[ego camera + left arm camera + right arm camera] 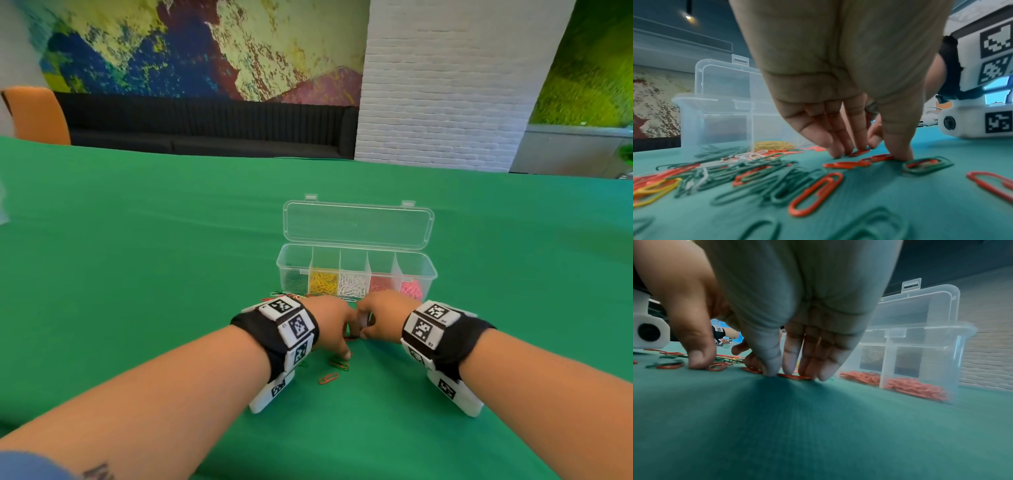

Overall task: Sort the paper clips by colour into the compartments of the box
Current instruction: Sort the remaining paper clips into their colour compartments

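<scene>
While both hands work just in front of the box (356, 274), left hand (330, 325) fingertips press red clips (846, 164) flat; right hand (383, 320) pins another. Green cloth (137, 257) lies open around. No readable writing.

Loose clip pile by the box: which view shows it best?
The left wrist view: the loose clip pile spreads across it, green, red, yellow and white readable. The head view shows only a thin strip beyond the left hand. The right wrist view shows a few.
</scene>
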Motion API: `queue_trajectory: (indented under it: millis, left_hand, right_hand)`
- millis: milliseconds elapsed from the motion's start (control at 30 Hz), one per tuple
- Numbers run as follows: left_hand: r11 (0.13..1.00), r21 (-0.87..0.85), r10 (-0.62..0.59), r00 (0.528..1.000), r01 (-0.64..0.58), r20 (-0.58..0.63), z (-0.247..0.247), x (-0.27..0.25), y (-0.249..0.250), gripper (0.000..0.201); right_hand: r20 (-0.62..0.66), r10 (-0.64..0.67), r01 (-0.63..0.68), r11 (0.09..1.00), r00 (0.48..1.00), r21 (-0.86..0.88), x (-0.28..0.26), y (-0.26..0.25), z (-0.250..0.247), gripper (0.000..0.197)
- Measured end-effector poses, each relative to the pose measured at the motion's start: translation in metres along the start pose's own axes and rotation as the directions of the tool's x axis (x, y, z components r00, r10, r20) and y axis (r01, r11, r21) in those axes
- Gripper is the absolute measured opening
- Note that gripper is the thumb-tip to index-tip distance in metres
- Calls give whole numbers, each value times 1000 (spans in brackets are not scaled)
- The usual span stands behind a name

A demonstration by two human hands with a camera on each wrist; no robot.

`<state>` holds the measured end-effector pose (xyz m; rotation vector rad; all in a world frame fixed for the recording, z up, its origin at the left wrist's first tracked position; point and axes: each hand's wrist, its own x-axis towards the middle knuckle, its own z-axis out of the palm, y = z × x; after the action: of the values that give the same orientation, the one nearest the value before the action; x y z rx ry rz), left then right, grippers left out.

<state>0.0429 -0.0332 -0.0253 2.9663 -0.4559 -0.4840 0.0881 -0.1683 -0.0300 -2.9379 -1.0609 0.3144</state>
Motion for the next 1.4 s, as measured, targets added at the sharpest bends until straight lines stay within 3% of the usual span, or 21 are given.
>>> queue_trajectory:
  millis: [167,300,400,900,1033,1233,1300,1333,1400]
  left_hand:
    - [998,-57,-7,999,4,-44,-1,0,-6,28]
    - [999,-46,-7,999,5,-49,-1,1,-3,21]
    - [999,-34,-11,999,10,-37,0,3,-2,16]
    - [999,-8,-41,997,41,65,0,-1,0,23]
    - [999,-8,-32,999,32,17,1,-5,-2,17]
    - [960,-271,-93,991,65,-94,-9,-22,-26,4]
    - [922,-376,-147,983,98,-106,-12,-30,-40,7]
    - [866,-488,-179,979,110,-98,-12,-33,-46,9]
    - [644,-758,-221,973,98,-62,-11,-41,-53,15]
  right_hand:
    - [12,-13,13,998,1000,-61,4,-1,-1,15]
    - [-55,11,-9,1000,998,29,4,4,2,21]
    - [-35,53,-50,997,998,63,5,7,4,28]
    - [-44,107,-107,994,993,-6,3,7,3,27]
    - [-96,116,-114,993,989,28,4,4,0,24]
    - [-56,136,-131,988,989,80,2,5,-3,15]
    - [-36,168,-165,982,985,91,1,6,-3,26]
    - [-23,180,-177,979,983,98,1,6,-3,30]
    - [-11,191,-188,973,982,134,0,7,-5,27]
